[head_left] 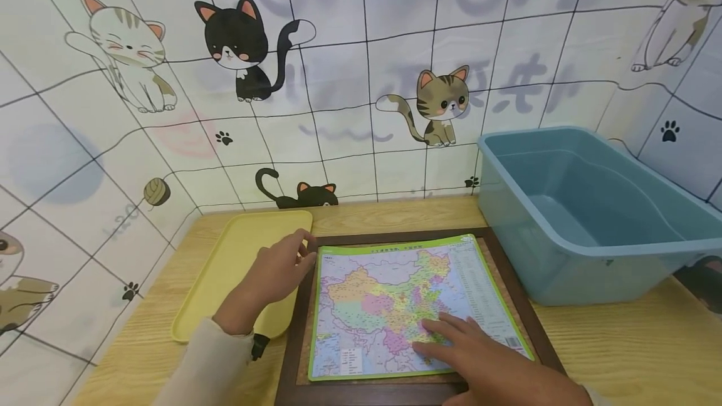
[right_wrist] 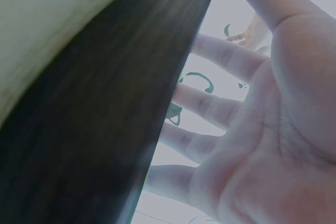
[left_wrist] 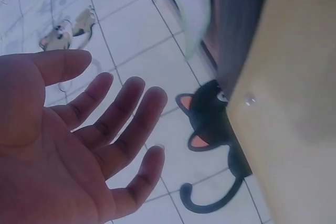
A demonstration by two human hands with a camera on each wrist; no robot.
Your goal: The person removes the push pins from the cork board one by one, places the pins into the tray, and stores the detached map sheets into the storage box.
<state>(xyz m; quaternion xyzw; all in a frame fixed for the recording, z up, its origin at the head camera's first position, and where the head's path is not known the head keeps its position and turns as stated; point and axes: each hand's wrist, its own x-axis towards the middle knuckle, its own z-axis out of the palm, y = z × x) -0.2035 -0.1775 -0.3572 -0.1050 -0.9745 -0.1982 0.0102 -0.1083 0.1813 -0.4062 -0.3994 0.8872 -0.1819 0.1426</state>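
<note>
A green-edged map sheet (head_left: 366,306) of China lies over a brown wooden frame (head_left: 300,324) with a cork-like inside, its upper corners curling up a little. My left hand (head_left: 282,268) hovers at the frame's upper left edge, fingers loosely bent and thumb apart. In the left wrist view that palm holds nothing, and a pale corner of the map shows beyond the fingers. My right hand (head_left: 479,356) is spread over the map's lower right part, fingertips right at its surface. The right wrist view has the dark frame rail (right_wrist: 105,103) hiding those fingertips.
A yellow tray (head_left: 225,274) lies left of the frame, partly behind my left forearm. On the right stands a blue plastic bin (head_left: 570,268). The wood-grain table (head_left: 146,337) meets a wall covering (head_left: 338,105) printed with cats at the back.
</note>
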